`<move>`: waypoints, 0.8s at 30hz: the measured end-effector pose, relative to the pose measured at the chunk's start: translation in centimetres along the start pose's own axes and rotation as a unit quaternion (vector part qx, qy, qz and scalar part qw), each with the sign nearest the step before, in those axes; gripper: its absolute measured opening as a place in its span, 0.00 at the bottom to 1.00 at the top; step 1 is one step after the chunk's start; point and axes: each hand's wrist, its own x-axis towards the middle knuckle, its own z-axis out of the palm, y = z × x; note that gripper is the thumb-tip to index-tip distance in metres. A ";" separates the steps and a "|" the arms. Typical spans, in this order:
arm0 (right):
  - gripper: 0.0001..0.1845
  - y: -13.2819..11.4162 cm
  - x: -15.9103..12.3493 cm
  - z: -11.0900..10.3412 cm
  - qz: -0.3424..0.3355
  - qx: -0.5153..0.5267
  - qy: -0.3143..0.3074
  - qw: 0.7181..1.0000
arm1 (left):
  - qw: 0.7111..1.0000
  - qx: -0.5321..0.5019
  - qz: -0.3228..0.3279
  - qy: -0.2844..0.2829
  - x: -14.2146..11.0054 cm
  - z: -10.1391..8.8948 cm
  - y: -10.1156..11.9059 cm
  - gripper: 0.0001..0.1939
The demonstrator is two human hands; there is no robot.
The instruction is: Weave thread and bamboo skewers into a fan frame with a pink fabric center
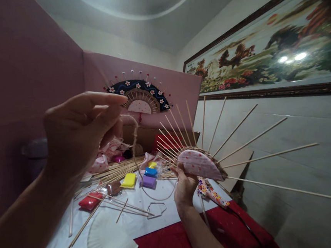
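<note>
My left hand (87, 123) is raised at the left, its thumb and fingers pinched on twine (135, 142). The twine hangs in a loose loop below it and runs toward my right hand (185, 188). That hand grips the lower edge of a half-round fan base (199, 162) covered in pale pink spotted cloth. Thin wooden sticks (237, 131) spread out from the curved edge of the base. Brown twine is wound among the sticks along that edge. My right fingers behind the base are partly hidden.
A finished dark fan with flowers (136, 90) hangs on the pink board. On the table lie a cut paper plate (108, 239), loose sticks (123, 168), yellow (128, 180), purple (149, 181) and red (90, 201) clay packs, and a flower-patterned glue gun (214, 195) with a cord.
</note>
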 end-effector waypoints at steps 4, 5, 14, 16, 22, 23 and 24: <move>0.15 -0.2 -0.1 0.1 0.006 0.000 -0.005 1.000 | 0.986 -0.034 -0.097 -0.132 -1.6 -1.5 1.4 0.10; 0.15 -0.2 -0.2 0.2 0.009 0.006 -0.006 1.000 | 0.968 -0.053 -0.151 -0.196 -1.8 -1.9 1.0 0.11; 0.14 -0.9 -0.5 0.6 0.084 0.064 -0.039 0.994 | 0.857 0.054 -0.404 -0.317 -7.1 1.0 -9.2 0.14; 0.13 -1.0 -0.6 0.6 0.097 0.073 -0.047 0.992 | 0.836 -0.007 -0.490 -0.246 -9.4 2.5 -10.9 0.21; 0.13 -1.2 -1.1 0.9 0.144 0.073 -0.105 0.981 | 0.729 -0.199 -0.623 -0.203 -13.0 5.5 -12.4 0.24; 0.13 -1.1 -1.2 0.9 0.155 0.080 -0.121 0.977 | 0.719 -0.230 -0.624 -0.201 -13.1 5.7 -12.3 0.22; 0.12 -1.1 -1.2 1.0 0.164 0.089 -0.133 0.973 | 0.720 -0.244 -0.621 -0.192 -13.1 5.8 -12.3 0.20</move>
